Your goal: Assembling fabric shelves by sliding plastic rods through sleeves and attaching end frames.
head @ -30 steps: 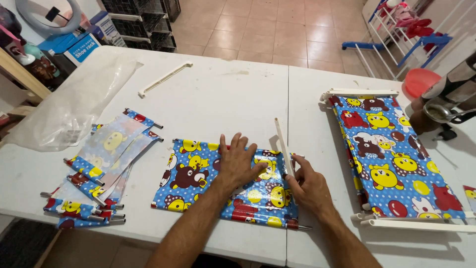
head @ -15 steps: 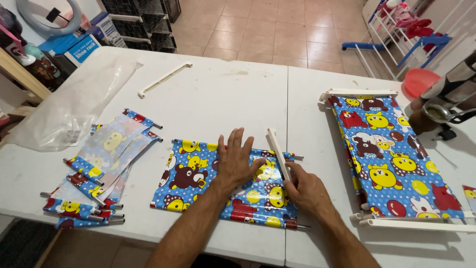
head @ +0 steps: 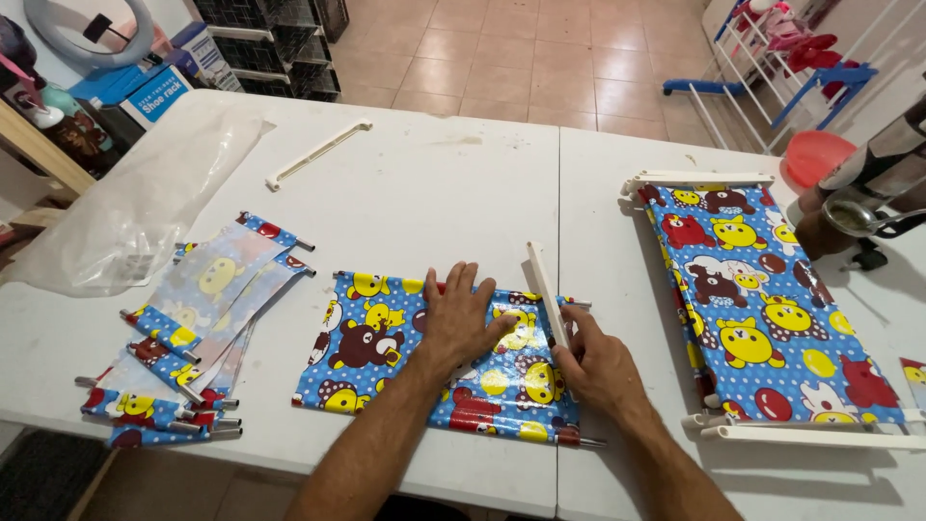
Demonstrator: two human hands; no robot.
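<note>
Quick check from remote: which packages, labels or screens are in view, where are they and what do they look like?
Blue box: top left, beyond the table's far corner, flat rectangular carton with a white printed label.
Clear plastic bag: left part of the white table, crumpled, see-through.
No screens visible.

Two white tables are set edge to edge, the seam between them running straight up the middle. Beyond them, a floor of beige square tiles is seen, evenly lit, with a black wire rack stood at the upper left. A white and blue drying rack is parked at the upper right.
</note>
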